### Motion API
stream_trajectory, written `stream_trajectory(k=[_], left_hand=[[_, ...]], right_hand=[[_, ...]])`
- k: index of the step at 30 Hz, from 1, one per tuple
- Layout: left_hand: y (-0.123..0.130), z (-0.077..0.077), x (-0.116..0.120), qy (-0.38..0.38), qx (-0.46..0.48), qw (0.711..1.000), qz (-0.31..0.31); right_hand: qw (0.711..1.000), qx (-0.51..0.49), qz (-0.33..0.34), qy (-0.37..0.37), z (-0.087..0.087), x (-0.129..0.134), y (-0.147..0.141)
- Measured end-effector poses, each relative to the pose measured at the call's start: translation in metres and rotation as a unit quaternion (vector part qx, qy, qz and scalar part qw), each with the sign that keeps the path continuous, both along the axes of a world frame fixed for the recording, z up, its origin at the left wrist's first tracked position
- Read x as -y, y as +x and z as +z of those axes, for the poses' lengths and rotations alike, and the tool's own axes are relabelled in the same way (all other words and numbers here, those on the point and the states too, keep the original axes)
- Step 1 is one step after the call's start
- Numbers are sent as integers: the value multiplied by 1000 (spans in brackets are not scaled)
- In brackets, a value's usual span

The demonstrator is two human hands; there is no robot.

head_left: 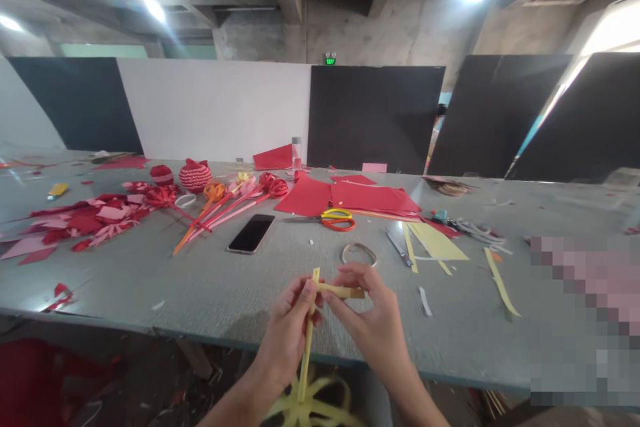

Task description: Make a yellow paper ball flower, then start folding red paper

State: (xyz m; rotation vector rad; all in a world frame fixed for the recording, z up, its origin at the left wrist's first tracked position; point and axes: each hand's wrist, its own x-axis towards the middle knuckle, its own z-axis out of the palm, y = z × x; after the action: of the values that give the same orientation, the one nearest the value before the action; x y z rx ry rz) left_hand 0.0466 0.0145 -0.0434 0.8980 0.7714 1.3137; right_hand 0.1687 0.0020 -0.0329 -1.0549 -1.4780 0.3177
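Observation:
My left hand [295, 310] pinches a yellow paper-like strip [307, 353] that stands nearly upright, its top just above the thumb. My right hand [367, 300] is closed with thumb and fingertips on a second yellow strip [345, 291], which extends rightward from the first. The two strips meet between my hands, over the table's front edge. Below, a blurred bunch of looped yellow strips [310, 407] hangs at the lower end of the upright strip. A roll of tape [359, 255] lies just beyond my right hand.
On the grey table [200, 293] lie a phone [251, 233], scissors [337, 219], red sheets [370, 197], a cutter knife [399, 248] and yellow paper [440, 241]. Red and pink paper pieces [95, 217] and paper flowers [273, 185] are at left. Pixelated blocks cover the right edge.

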Motion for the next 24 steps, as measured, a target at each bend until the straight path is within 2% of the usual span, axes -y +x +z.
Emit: stream_trajectory(k=[3,5,9,13,15,18,21,24], left_hand=[[1,1,0,6,10,1000,6],[0,4,2,15,27,1000,0],[-6,6,9,17,75,997,-21],[-15,-3,16,34,119,992,-32],[-17,-8,21,67,119,990,-34],[-17,-14,31,127,91,988,-13],[-13,-19,40,214,38,973,81],[-6,-27,44,345,-3,920,187]], right_hand=[[991,48,-60,107,-2,12,-5],[977,88,-76,177,-2,21,-12],[955,120,-42,266,-3,35,-33],[944,98,10,316,-10,42,-53],[949,40,45,310,-13,44,-57],[963,-67,74,249,-13,44,-52],[971,-74,94,205,-9,45,-43],[971,-61,128,192,-10,46,-40]])
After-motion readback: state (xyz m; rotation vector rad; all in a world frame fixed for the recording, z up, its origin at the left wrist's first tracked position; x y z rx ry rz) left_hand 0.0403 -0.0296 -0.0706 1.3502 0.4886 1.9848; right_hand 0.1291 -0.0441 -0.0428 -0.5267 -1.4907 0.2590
